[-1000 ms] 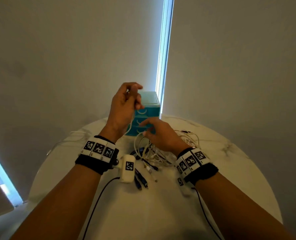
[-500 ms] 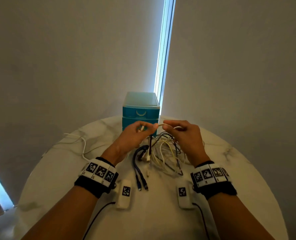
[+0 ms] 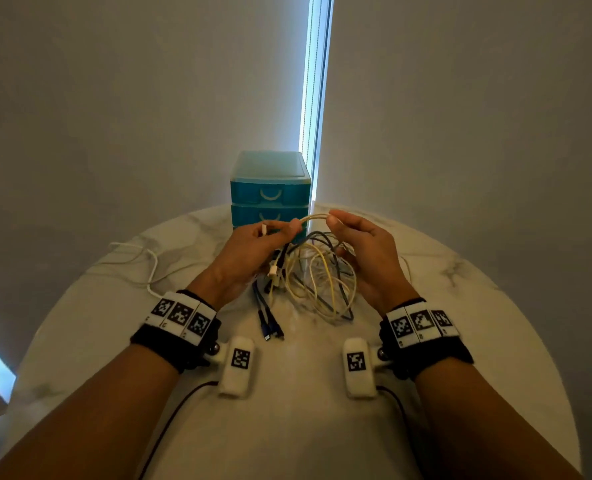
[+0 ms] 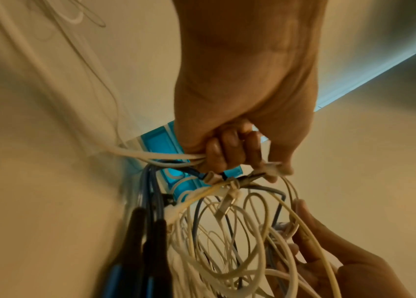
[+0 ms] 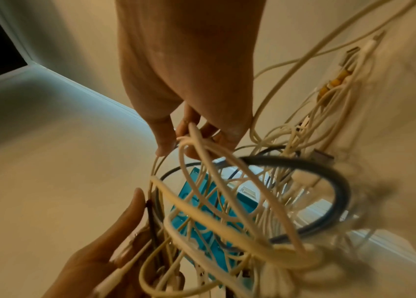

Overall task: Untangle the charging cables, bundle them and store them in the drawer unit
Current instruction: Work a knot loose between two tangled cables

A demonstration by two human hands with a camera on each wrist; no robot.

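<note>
A tangle of white, cream, yellow and dark blue charging cables (image 3: 317, 282) hangs between my hands over the round marble table (image 3: 460, 306). My left hand (image 3: 263, 244) grips several cable ends (image 4: 230, 179) in curled fingers. My right hand (image 3: 353, 233) pinches a cream cable (image 3: 315, 218) that arcs from hand to hand. In the right wrist view, loops (image 5: 227, 201) dangle below the fingers (image 5: 166, 137). Behind them stands the teal drawer unit (image 3: 270, 188), its drawers closed.
A loose white cable (image 3: 142, 261) lies on the table to the left. Dark blue plugs (image 3: 270, 327) rest on the marble below the tangle. Grey walls (image 3: 114, 98) and a bright window strip (image 3: 317, 81) stand behind the table.
My left hand came down from in front of the drawer unit. Both hands met above the pile, and the tangle has lifted, with a cream cable now held between them.
</note>
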